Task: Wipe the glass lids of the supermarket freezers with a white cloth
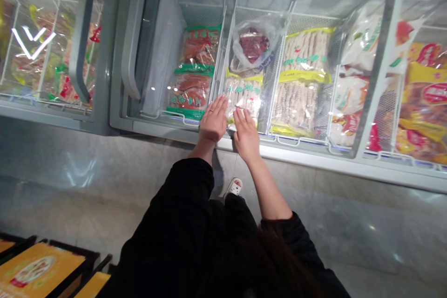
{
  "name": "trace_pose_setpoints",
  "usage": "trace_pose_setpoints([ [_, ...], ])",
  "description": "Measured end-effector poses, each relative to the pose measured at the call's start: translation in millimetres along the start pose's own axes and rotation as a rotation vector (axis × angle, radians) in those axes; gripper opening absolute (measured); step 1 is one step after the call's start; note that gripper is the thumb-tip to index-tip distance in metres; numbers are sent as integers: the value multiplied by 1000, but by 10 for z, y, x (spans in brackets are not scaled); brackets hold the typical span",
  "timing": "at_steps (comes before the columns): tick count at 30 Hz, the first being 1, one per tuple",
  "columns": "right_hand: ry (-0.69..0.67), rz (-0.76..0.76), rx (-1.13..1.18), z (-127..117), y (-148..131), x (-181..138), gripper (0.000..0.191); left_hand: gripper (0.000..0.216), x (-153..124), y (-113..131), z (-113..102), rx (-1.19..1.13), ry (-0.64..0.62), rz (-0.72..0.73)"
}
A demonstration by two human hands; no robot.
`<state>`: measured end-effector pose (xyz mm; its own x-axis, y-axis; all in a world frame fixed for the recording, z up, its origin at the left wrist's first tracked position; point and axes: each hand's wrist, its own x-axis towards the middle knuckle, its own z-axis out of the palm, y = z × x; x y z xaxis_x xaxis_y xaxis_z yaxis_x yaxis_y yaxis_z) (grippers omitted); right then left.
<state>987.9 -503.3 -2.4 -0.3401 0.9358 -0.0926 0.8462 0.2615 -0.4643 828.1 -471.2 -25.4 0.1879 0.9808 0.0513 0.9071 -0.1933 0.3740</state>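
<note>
An open chest freezer (244,146) holds wire baskets (223,46) full of packed frozen food. My left hand (213,121) lies flat with its fingers stretched out at the front rim, touching a clear bag of pale frozen pieces with a yellow label (246,91). Beside it my right hand (246,134) is also flat and open, its fingertips on the same bag. Neither hand grips anything. Behind the bag lies a knotted clear plastic bag of dark red meat (254,46). To the left are green-edged packs of reddish meat (195,70).
Yellow-banded packs of pale strips (302,79) and further bags (363,46) fill the baskets to the right. The sliding glass lid (380,60) covers the right part. A second freezer (45,56) stands left. Grey tiled floor (87,172) lies below, yellow boxes (38,270) at bottom left.
</note>
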Motion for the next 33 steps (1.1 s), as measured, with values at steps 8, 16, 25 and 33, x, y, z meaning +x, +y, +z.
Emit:
trace_pose_setpoints([
  [8, -31, -81, 17, -198, 384, -261, 76, 59, 0, 46, -90, -24, -30, -16],
  [16, 49, -57, -29, -151, 169, 560, 69, 60, -9, 4, -46, -2, 18, 4],
  [25, 17, -164, 19, -394, 663, 188, 71, 63, -13, 14, -59, -7, 41, 16],
  [33, 173, -39, 15, -338, 487, 950, 72, 64, -27, 41, -57, 22, 94, 27],
])
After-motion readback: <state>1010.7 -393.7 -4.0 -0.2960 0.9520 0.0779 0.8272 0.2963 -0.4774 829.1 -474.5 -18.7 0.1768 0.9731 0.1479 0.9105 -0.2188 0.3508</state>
